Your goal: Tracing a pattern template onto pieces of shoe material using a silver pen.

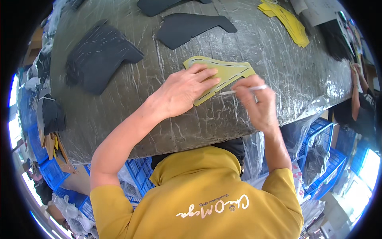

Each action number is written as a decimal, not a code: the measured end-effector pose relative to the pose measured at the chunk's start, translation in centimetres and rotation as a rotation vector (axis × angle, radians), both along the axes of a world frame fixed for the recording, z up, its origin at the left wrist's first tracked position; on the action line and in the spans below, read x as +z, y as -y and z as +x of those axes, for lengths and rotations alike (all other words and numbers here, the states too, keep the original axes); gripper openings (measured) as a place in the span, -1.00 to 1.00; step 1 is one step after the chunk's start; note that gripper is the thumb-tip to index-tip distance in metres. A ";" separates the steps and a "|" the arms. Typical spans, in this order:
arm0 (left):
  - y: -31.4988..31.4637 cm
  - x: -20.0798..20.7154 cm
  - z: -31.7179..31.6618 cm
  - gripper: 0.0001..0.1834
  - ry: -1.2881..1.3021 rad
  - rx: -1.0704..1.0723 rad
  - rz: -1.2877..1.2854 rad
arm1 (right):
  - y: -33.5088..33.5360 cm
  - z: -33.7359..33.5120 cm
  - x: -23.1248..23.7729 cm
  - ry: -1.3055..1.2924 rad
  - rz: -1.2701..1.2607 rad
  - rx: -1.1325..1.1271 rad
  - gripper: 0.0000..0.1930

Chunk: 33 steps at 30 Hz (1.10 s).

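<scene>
A translucent yellow template [227,71] with dark slots along its edges lies on the dark, plastic-covered table [175,131]. My left hand [185,89] presses on its left part with fingers laid flat, gripping nothing. In my right hand [256,99] is a slim white pen [260,87], pinched between the fingers. Its tip is at the template's lower edge, by one of the slots. Whatever lies under the template is hidden. Just beyond the template rests a dark cut piece [191,30] of similar outline.
A pile of dark pieces with light marks [99,55] lies on the left, and another dark piece [167,4] at the far edge. More yellow templates [286,24] lie far right. Another person's arms [356,87] reach in at right. Blue crates [322,159] stand below the table.
</scene>
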<state>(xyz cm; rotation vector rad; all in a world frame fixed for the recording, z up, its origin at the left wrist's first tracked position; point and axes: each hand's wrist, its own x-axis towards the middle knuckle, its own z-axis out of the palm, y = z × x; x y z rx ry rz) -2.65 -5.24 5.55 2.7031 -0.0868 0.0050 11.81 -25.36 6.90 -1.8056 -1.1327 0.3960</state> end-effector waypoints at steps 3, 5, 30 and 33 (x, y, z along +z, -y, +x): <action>0.2 -0.2 0.2 -0.28 0.007 0.003 -0.014 | -0.9 -1.3 -0.6 0.053 -0.020 0.127 -0.94; 0.3 -0.4 0.1 -0.28 -0.001 0.011 -0.005 | -1.2 -1.6 -1.4 0.184 -0.039 0.161 -0.91; 0.3 0.1 0.1 -0.27 -0.020 -0.003 0.039 | -1.2 0.8 -1.7 0.384 -0.012 0.052 -0.96; 0.3 0.1 0.1 -0.29 -0.022 0.000 0.042 | -1.4 0.7 -1.8 0.399 0.020 0.086 -0.98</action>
